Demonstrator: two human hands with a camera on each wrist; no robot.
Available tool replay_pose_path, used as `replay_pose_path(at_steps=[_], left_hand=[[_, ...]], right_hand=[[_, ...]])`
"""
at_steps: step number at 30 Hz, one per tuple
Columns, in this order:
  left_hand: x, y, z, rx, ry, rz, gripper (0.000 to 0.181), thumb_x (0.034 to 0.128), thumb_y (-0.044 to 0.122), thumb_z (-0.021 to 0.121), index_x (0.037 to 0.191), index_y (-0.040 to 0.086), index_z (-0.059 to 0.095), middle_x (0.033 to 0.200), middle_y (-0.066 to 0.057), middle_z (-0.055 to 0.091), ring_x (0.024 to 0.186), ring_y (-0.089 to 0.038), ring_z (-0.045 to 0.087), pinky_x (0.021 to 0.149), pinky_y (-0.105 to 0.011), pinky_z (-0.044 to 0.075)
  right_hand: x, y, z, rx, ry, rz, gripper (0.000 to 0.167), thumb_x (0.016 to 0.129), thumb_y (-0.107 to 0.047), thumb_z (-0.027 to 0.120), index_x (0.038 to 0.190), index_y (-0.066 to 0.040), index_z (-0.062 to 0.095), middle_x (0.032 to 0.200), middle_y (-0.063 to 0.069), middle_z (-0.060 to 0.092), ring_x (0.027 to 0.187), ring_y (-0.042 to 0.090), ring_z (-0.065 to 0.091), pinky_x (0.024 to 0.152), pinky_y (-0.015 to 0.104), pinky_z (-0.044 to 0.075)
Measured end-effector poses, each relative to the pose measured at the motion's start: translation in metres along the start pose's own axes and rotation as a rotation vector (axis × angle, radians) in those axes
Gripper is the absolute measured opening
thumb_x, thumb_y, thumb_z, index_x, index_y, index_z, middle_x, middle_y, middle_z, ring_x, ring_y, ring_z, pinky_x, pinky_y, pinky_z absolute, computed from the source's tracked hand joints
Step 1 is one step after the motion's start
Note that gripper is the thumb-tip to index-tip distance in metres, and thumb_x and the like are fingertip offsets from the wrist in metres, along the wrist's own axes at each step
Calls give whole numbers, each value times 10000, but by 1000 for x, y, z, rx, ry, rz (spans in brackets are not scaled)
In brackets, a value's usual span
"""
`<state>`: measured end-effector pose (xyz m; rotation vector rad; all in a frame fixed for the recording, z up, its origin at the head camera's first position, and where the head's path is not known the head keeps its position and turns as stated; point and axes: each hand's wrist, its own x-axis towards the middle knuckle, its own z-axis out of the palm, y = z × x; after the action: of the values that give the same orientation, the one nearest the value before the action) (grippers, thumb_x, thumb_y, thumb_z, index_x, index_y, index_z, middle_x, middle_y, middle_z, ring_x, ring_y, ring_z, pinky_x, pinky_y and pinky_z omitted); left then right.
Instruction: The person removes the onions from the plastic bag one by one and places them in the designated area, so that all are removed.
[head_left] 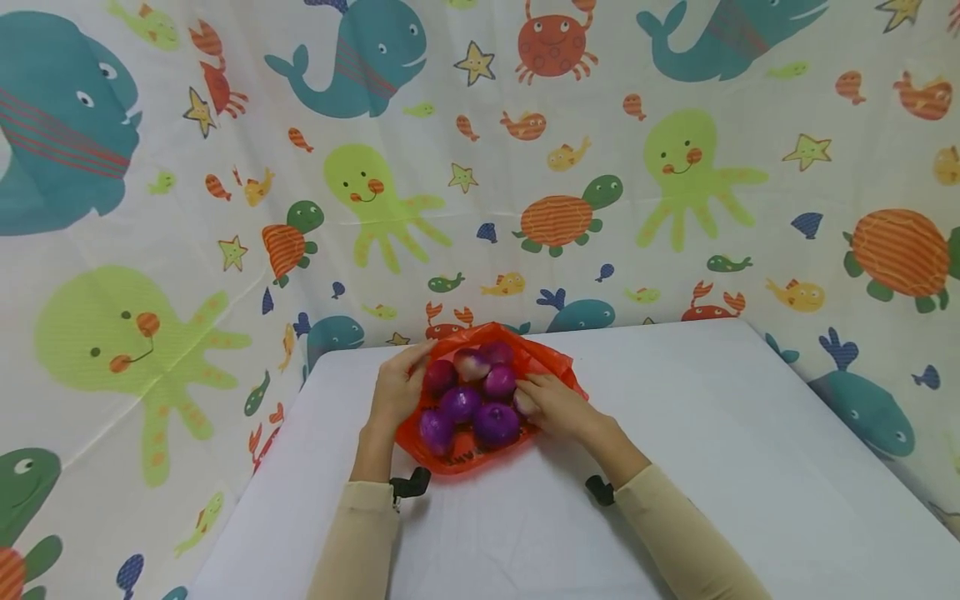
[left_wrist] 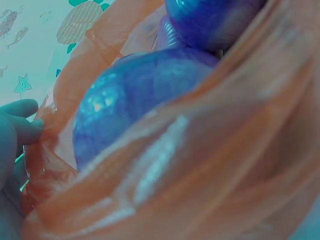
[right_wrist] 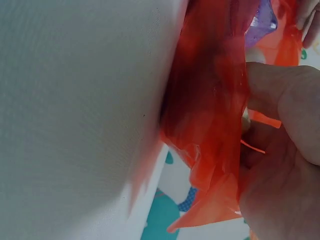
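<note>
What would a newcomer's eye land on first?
Probably the purple onions in the open red plastic bag on the white table. The left hand holds the bag's left side; the right hand holds a pale onion at its right. A sea-animal backdrop rises behind.

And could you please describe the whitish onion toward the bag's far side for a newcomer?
On the white table is a red bag. Toward its far side lies the whitish onion, its broad pale patch unlike the purple onions beside it.
</note>
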<state>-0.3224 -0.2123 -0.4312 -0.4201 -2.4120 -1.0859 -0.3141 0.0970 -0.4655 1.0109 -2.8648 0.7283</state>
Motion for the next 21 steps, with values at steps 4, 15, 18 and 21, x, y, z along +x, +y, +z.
replay_pose_path(at_steps=[4,15,18,21], left_hand=[[0,1,-1,-7,-9,-17,417,1030,15,598,1403,184,677,1405,-72,684,1352,-312,616,1141,-505,487],[-4,-2,-1,-29,-14,-19,360,1029,29,606,1351,150,714,1329,-94,725,1274,-336,666,1076,-518,537],[-3,-3,0,-41,-10,-12,358,1034,43,606,1362,147,706,1332,-95,723,1274,-335,667,1068,-512,542],[-1,-3,2,-42,-1,-14,363,1037,54,609,1374,153,697,1331,-95,724,1272,-333,669,1061,-499,549]], right_hand=[[-1,1,0,-11,23,-47,562,943,-103,748,1467,-21,561,1475,209,565,1413,415,476,1184,589,422],[-6,1,-4,-10,152,-129,617,860,-22,798,1441,-36,591,1442,173,565,1360,385,505,1120,575,493],[-8,0,-10,-16,213,-118,644,844,-23,812,1447,-28,586,1461,185,555,1383,394,484,1125,581,487],[-7,0,-15,3,246,-92,661,865,-48,814,1479,-57,569,1499,175,536,1420,379,457,1140,568,480]])
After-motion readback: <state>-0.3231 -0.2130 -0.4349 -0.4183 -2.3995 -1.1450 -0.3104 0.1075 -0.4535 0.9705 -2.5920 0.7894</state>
